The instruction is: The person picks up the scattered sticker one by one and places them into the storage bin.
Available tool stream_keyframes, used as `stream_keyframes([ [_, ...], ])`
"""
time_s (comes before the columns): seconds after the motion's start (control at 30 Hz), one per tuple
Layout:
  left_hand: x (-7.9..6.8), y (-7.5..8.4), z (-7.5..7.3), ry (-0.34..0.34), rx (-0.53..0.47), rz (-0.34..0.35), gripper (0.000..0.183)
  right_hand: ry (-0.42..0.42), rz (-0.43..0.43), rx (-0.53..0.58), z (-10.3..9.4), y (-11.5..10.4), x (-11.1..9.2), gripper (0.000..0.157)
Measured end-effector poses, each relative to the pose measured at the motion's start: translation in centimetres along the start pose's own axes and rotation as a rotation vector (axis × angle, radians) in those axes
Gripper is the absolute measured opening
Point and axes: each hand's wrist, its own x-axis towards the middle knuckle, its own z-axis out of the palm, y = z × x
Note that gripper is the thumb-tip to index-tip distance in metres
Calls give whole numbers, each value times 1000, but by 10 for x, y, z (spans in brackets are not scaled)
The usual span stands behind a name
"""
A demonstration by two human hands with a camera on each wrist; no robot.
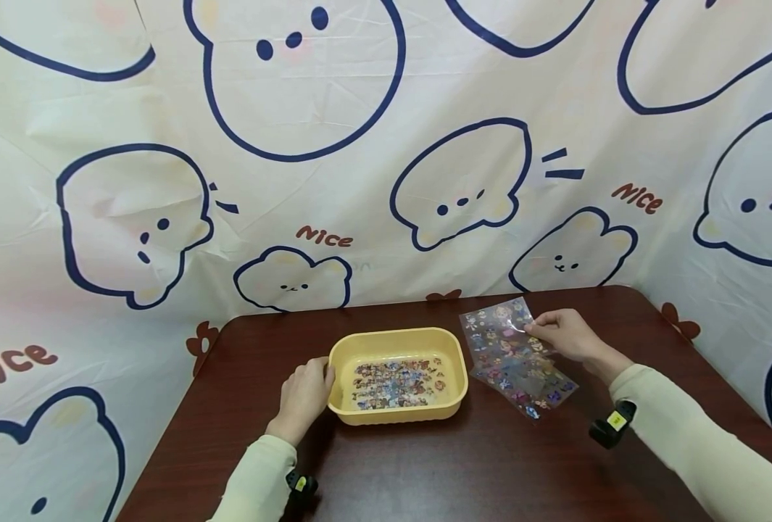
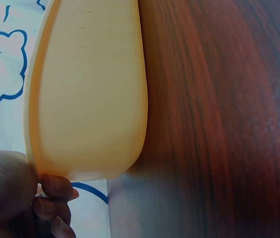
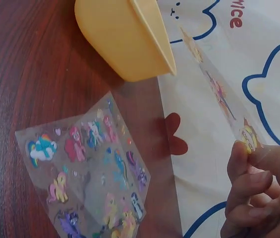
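Note:
A yellow plastic basin (image 1: 399,417) stands on the table, with many small colourful stickers (image 1: 399,382) inside on its bottom. My left hand (image 1: 304,395) holds the basin's left end; the left wrist view shows its curled fingers (image 2: 55,187) at the rim. Right of the basin, my right hand (image 1: 565,333) pinches a clear sticker sheet (image 1: 499,319) by its edge between thumb and fingertips. That sheet is raised and tilted, seen nearly edge-on in the right wrist view. Beneath it, more clear sheets with cartoon pony stickers (image 3: 58,188) lie overlapping on the table.
The dark brown wooden table (image 1: 464,471) reaches back to a white cloth backdrop (image 1: 359,196) printed with blue-outlined bears, which also hangs along both sides. Dark cameras are strapped to the left wrist (image 1: 302,484) and right wrist (image 1: 612,424).

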Motion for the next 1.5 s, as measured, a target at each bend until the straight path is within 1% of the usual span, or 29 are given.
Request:
stream_keyframes([
  [0.37,-1,0,0,5,-4,4,33,-15,-37,30,9,-12,-3,29],
  [0.73,-1,0,0,-3,-2,6,33,-38,-89,67,20,-17,0,28],
  [1.03,-1,0,0,4,-2,5,33,-52,-95,119,33,-23,3,25],
  [1.23,-1,0,-1,6,-5,12,33,-56,-102,121,40,-28,5,23],
  [1.5,-1,0,-1,1,-7,3,33,-61,-95,132,49,-31,8,21],
])
